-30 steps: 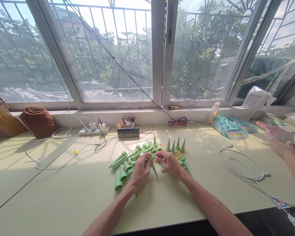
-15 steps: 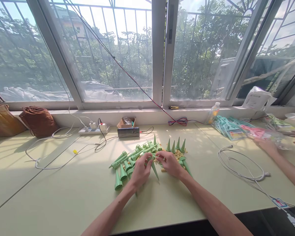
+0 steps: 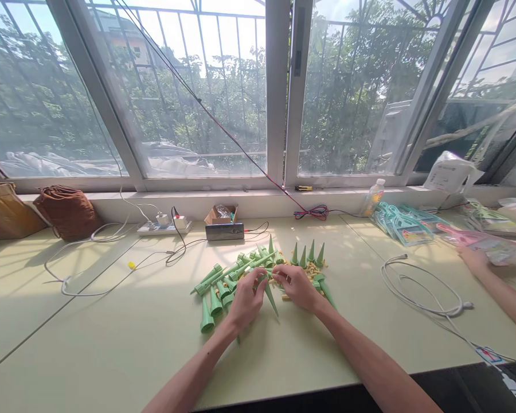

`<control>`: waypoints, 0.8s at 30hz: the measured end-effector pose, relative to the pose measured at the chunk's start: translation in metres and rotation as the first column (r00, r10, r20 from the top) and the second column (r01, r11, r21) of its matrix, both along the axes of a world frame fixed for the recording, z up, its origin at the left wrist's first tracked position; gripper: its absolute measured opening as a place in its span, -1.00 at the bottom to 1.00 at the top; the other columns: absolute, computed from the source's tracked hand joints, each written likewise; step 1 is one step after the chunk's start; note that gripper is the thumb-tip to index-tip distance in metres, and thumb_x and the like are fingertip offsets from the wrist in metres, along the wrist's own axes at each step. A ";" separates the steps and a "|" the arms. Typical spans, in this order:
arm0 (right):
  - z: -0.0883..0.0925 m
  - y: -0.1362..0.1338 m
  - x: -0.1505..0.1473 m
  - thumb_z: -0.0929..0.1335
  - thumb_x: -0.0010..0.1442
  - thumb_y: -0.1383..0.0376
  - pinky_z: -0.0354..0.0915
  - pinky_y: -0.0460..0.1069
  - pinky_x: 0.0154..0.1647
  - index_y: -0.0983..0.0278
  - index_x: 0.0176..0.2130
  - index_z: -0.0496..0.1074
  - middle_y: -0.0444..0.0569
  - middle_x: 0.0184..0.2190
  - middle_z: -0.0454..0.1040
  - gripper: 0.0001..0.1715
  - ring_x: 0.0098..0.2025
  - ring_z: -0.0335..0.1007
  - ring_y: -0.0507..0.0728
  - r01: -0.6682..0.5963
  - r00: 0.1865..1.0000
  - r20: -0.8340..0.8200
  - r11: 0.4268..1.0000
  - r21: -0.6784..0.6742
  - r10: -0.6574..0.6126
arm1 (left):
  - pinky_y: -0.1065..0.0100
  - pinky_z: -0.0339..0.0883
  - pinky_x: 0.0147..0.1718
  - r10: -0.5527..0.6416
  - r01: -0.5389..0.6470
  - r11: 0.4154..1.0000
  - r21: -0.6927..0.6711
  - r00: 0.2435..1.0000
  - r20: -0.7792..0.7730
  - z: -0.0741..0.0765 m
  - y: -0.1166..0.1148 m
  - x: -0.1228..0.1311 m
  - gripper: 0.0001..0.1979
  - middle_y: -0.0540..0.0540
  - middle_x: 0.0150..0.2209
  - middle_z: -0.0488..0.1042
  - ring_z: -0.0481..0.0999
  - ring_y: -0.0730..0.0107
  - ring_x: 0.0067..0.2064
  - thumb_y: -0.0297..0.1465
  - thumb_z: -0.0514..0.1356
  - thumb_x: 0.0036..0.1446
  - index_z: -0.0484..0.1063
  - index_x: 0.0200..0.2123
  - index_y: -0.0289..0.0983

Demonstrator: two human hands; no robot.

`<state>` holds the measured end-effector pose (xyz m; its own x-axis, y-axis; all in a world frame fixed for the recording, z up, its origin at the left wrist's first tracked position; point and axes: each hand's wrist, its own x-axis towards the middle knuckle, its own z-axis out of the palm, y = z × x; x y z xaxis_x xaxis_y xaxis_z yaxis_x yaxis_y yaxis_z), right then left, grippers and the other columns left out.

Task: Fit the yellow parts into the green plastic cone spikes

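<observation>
My left hand (image 3: 248, 292) is closed around the wide end of a green plastic spike (image 3: 271, 300), whose pointed tip slants down toward me. Close against it, my right hand (image 3: 298, 285) pinches with thumb and fingertips; what it holds there is too small to make out. Around both hands lies a pile of similar green spikes (image 3: 207, 319), some on their sides. Several spikes (image 3: 303, 256) stand upright behind my right hand, among small yellow pieces (image 3: 313, 269).
A phone (image 3: 225, 232) leans on a small cardboard box (image 3: 213, 215) at the back. Cables and a power strip (image 3: 162, 229) lie left. At right are a coiled white cable (image 3: 425, 312), teal hangers (image 3: 402, 223) and a co-worker's hand (image 3: 475, 261) on a bagged pink item (image 3: 477, 240).
My own hands and the spike stay nearly where they were. At the right, the co-worker's hands and the bagged pink item have shifted slightly to the right.
</observation>
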<state>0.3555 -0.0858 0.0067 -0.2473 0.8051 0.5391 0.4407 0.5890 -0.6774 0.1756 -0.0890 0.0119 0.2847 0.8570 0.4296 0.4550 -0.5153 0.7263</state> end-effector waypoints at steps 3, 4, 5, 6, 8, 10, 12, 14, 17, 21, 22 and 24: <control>-0.001 0.000 0.000 0.29 0.29 0.32 0.19 -0.09 -0.41 0.28 -0.22 0.48 -0.11 -0.48 0.44 -0.84 -0.47 0.29 0.03 -0.001 1.000 -0.010 1.000 -0.009 0.001 | 0.43 0.27 -0.48 -0.003 0.003 1.000 -0.004 1.000 -0.004 0.000 0.000 0.000 -0.84 -0.03 -0.41 0.45 0.41 0.40 -0.43 -0.34 0.05 0.27 0.37 -0.17 -0.25; -0.001 0.001 0.000 0.30 0.29 0.32 0.20 -0.09 -0.40 0.28 -0.21 0.48 -0.10 -0.47 0.45 -0.84 -0.45 0.31 0.04 -0.003 1.000 -0.015 1.000 -0.014 0.003 | 0.42 0.27 -0.48 -0.005 0.005 1.000 -0.007 1.000 -0.005 0.000 -0.001 0.000 -0.84 -0.02 -0.41 0.44 0.40 0.41 -0.44 -0.33 0.05 0.27 0.37 -0.17 -0.25; -0.002 0.001 0.000 0.30 0.28 0.32 0.22 -0.09 -0.39 0.28 -0.19 0.48 -0.09 -0.45 0.46 -0.84 -0.43 0.33 0.05 -0.006 1.000 -0.020 1.000 -0.019 0.006 | 0.42 0.26 -0.48 -0.009 0.009 1.000 -0.010 1.000 -0.006 0.000 -0.001 0.000 -0.84 -0.03 -0.41 0.44 0.39 0.41 -0.45 -0.33 0.04 0.28 0.37 -0.17 -0.25; -0.002 0.001 0.000 0.30 0.28 0.32 0.24 -0.08 -0.38 0.27 -0.18 0.48 -0.08 -0.44 0.47 -0.84 -0.42 0.36 0.06 -0.010 1.000 -0.026 1.000 -0.025 0.010 | 0.42 0.26 -0.47 -0.012 0.012 1.000 -0.014 1.000 -0.004 0.000 -0.001 0.001 -0.83 -0.03 -0.41 0.44 0.38 0.41 -0.45 -0.33 0.04 0.28 0.36 -0.17 -0.25; -0.003 0.001 0.001 0.31 0.27 0.32 0.26 -0.08 -0.37 0.27 -0.17 0.48 -0.07 -0.43 0.49 -0.84 -0.40 0.39 0.07 -0.016 0.999 -0.036 0.999 -0.035 0.015 | 0.41 0.26 -0.47 -0.015 0.015 1.000 -0.018 1.000 0.001 0.000 -0.001 0.001 -0.84 -0.04 -0.39 0.45 0.38 0.41 -0.44 -0.33 0.04 0.28 0.36 -0.17 -0.25; -0.003 0.001 0.001 0.32 0.26 0.32 0.28 -0.08 -0.37 0.27 -0.17 0.48 -0.07 -0.43 0.49 -0.85 -0.39 0.40 0.07 -0.018 0.999 -0.044 0.999 -0.044 0.016 | 0.41 0.26 -0.46 -0.010 0.010 1.000 -0.019 1.000 0.003 0.000 0.000 0.001 -0.84 -0.04 -0.39 0.45 0.39 0.41 -0.43 -0.34 0.04 0.28 0.36 -0.18 -0.25; -0.004 0.001 0.001 0.33 0.25 0.33 0.30 -0.07 -0.35 0.27 -0.17 0.47 -0.07 -0.41 0.50 -0.85 -0.37 0.43 0.08 -0.021 0.998 -0.055 0.999 -0.050 0.018 | 0.41 0.26 -0.46 0.000 0.000 1.000 -0.020 1.000 0.000 0.001 -0.001 0.001 -0.84 -0.04 -0.39 0.46 0.39 0.40 -0.43 -0.34 0.04 0.28 0.37 -0.18 -0.25; -0.004 0.001 0.000 0.33 0.24 0.35 0.33 -0.06 -0.31 0.27 -0.17 0.47 -0.05 -0.37 0.52 -0.85 -0.32 0.45 0.09 -0.024 0.998 -0.062 0.998 -0.053 0.021 | 0.41 0.25 -0.46 0.012 -0.012 1.000 -0.022 1.000 -0.002 0.001 -0.001 0.001 -0.84 -0.04 -0.38 0.47 0.39 0.40 -0.42 -0.34 0.04 0.27 0.37 -0.19 -0.25; -0.002 0.001 -0.001 0.34 0.22 0.37 0.35 -0.04 -0.27 0.27 -0.17 0.47 -0.03 -0.32 0.52 -0.85 -0.27 0.46 0.11 -0.028 0.998 -0.063 0.999 -0.045 0.025 | 0.42 0.23 -0.47 0.032 -0.032 0.999 -0.039 0.999 0.002 0.001 0.000 0.001 -0.83 -0.05 -0.35 0.48 0.41 0.39 -0.41 -0.33 0.04 0.27 0.38 -0.21 -0.25; 0.002 -0.001 -0.001 0.34 0.22 0.38 0.35 -0.04 -0.28 0.27 -0.17 0.46 -0.02 -0.28 0.51 -0.86 -0.23 0.46 0.11 -0.056 0.997 -0.063 0.998 -0.034 0.054 | 0.43 0.21 -0.49 0.057 -0.054 0.995 -0.082 0.998 0.033 0.000 0.003 0.000 -0.83 -0.04 -0.37 0.47 0.42 0.41 -0.44 -0.32 0.07 0.24 0.40 -0.23 -0.25; 0.002 -0.001 -0.001 0.35 0.22 0.38 0.36 -0.05 -0.28 0.27 -0.17 0.46 -0.02 -0.28 0.51 -0.86 -0.23 0.45 0.11 -0.064 0.996 -0.066 0.997 -0.034 0.061 | 0.43 0.21 -0.49 0.059 -0.055 0.995 -0.087 0.997 0.044 -0.001 0.003 0.000 -0.83 -0.03 -0.37 0.47 0.43 0.41 -0.44 -0.31 0.08 0.24 0.40 -0.24 -0.25; 0.003 -0.001 -0.001 0.35 0.21 0.38 0.36 -0.05 -0.29 0.27 -0.18 0.46 -0.01 -0.28 0.50 -0.86 -0.23 0.45 0.10 -0.072 0.995 -0.076 0.997 -0.033 0.069 | 0.43 0.21 -0.49 0.059 -0.054 0.995 -0.090 0.996 0.059 -0.001 0.004 -0.001 -0.83 -0.03 -0.38 0.46 0.44 0.41 -0.44 -0.30 0.08 0.24 0.41 -0.25 -0.26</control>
